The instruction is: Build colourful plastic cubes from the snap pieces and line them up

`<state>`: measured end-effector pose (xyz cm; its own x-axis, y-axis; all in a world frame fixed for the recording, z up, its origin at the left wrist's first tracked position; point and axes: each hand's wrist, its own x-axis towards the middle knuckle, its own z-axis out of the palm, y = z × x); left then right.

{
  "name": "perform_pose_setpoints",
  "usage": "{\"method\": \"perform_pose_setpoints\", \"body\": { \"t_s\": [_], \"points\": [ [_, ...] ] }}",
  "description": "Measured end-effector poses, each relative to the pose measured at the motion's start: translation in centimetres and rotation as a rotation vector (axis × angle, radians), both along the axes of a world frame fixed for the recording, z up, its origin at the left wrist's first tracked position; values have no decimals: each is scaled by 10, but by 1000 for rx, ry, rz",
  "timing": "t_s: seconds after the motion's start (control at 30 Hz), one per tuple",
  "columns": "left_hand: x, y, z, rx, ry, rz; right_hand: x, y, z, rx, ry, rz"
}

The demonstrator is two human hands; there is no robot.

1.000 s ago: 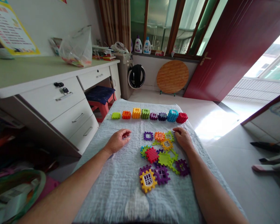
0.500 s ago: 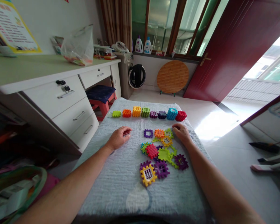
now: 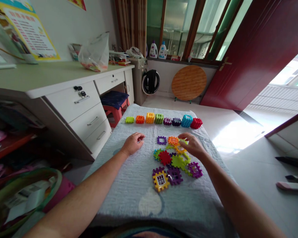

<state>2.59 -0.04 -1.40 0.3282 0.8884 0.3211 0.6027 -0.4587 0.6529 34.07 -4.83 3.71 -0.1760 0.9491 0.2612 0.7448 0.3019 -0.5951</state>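
Note:
My left hand point(image 3: 134, 143) rests on the cloth-covered table point(image 3: 129, 198) with its fingers curled, and whatever may be inside is hidden. My right hand point(image 3: 192, 144) reaches over the loose pieces, fingers apart, beside an orange piece point(image 3: 173, 140) and partly covering a green and a yellow-orange one. Nearer to me lie a red piece point(image 3: 165, 157), a lime piece point(image 3: 177, 161), purple pieces point(image 3: 174, 175) and a yellow window piece point(image 3: 161, 180). A purple frame point(image 3: 161, 140) lies between my hands.
Stacks sorted by colour line the far side, from a lime one point(image 3: 129, 120) to a red one point(image 3: 196, 123). A white desk point(image 3: 72, 74) and a basket point(image 3: 53, 185) stand left. Beyond are a stool point(image 3: 115, 100) and a round wooden board point(image 3: 189, 82).
My right hand has moved left from the right edge of the loose pieces to above them, its fingers spreading. The view has shifted slightly to the left. My left hand stays curled.

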Motion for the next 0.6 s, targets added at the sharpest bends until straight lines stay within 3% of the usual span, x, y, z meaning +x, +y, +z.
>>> {"method": "perform_pose_setpoints", "body": {
  "t_s": [0.1, 0.13, 0.23, 0.33, 0.5, 0.6],
  "points": [
    [0, 1, -1, 0, 8, -4, -42, -46, 24, -68, -189, 505],
    [0, 1, -1, -2, 9, -4, -53, -59, 29, -81, -256, 599],
    [0, 0, -1, -7, 12, -1, -75, -84, 30, -78, -400, 617],
    [0, -1, 0, -9, 9, -1, -83, -90, 24, -79, -466, 580],
    [0, -2, 3, -7, 11, 1, -78, -79, 36, -51, -389, 529],
    [0, -3, 4, -11, -2, -6, -52, -57, 48, 25, -289, 353]
  ]
}}
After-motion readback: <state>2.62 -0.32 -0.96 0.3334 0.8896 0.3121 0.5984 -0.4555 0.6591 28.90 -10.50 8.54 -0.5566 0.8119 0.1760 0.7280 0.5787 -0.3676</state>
